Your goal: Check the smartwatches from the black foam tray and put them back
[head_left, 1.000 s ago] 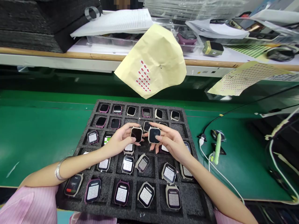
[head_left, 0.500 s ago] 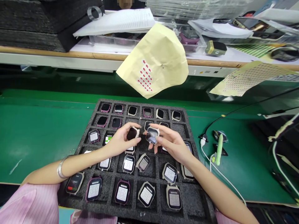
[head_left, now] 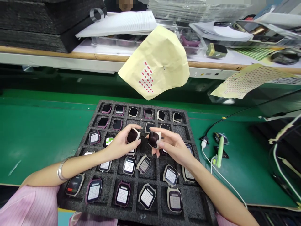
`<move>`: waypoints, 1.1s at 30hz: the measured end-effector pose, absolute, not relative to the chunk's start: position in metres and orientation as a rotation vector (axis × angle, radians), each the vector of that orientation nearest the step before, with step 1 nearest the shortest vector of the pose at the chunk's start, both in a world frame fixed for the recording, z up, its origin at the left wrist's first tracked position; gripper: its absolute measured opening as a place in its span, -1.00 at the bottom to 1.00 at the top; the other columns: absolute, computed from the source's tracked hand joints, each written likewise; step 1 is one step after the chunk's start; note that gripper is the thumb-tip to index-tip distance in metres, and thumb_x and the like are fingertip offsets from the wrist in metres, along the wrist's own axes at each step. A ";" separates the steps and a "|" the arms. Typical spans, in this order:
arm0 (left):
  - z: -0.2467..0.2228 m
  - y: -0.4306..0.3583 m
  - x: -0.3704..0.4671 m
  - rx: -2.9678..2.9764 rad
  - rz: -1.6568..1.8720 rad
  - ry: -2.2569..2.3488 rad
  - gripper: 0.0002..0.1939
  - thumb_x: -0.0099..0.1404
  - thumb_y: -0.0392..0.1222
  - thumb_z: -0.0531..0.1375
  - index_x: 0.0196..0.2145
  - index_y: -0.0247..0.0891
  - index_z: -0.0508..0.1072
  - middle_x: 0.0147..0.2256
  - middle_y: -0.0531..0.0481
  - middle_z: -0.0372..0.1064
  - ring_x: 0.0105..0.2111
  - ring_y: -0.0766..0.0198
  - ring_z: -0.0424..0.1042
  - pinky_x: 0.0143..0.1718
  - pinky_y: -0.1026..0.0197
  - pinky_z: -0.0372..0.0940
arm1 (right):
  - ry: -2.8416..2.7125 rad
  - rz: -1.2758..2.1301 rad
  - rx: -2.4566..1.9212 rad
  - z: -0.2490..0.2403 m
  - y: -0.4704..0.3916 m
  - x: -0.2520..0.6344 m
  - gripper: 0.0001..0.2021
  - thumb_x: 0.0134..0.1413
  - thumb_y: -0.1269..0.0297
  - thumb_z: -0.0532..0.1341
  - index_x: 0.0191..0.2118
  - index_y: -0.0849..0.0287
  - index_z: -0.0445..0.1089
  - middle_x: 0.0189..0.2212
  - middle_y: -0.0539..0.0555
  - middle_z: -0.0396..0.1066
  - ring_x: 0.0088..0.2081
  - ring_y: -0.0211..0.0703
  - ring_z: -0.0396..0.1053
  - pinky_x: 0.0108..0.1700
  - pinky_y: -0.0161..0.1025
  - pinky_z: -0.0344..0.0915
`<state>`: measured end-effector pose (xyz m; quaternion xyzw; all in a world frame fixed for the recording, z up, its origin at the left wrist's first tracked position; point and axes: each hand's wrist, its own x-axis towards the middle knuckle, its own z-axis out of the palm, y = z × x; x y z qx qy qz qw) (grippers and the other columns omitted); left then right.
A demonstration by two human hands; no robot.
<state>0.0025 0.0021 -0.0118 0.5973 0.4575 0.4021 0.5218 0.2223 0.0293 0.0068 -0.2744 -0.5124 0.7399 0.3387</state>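
Note:
Over the middle of a black foam tray (head_left: 107,196), both of my hands hold strapless smartwatches. My left hand (head_left: 122,141) is closed on a light-rimmed smartwatch (head_left: 133,135) with a dark screen, gripped by its edges. Between the thumb and fingers of my right hand (head_left: 172,142) is another light-rimmed smartwatch (head_left: 153,139), its dark screen tilted to the left. The two watches are apart. Several more watches sit in the tray's compartments, such as a purple-rimmed watch (head_left: 122,193) with a lit list screen and a light-rimmed watch (head_left: 147,196).
A yellow sheet with red arrow stickers (head_left: 162,62) hangs from the shelf edge (head_left: 94,56) above the tray. Black foam blocks (head_left: 35,25) are stacked at upper left. On the green bench to the right lie a white cable (head_left: 225,180) and a light-green tool (head_left: 220,152).
My right hand has turned its watch, so the screen now looks dark instead of showing a bright reflection. My left hand has barely moved.

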 end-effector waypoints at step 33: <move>-0.005 0.000 -0.002 1.596 0.900 1.096 -0.63 0.26 -0.28 0.13 0.03 -0.23 0.26 -0.14 -0.04 0.35 -0.18 0.21 0.37 -0.12 0.23 0.27 | -1.423 1.879 -0.873 0.007 0.032 0.226 -0.54 0.08 0.24 0.33 0.11 0.21 0.37 -0.57 0.02 0.45 -0.58 -0.20 0.39 -0.52 -0.28 0.35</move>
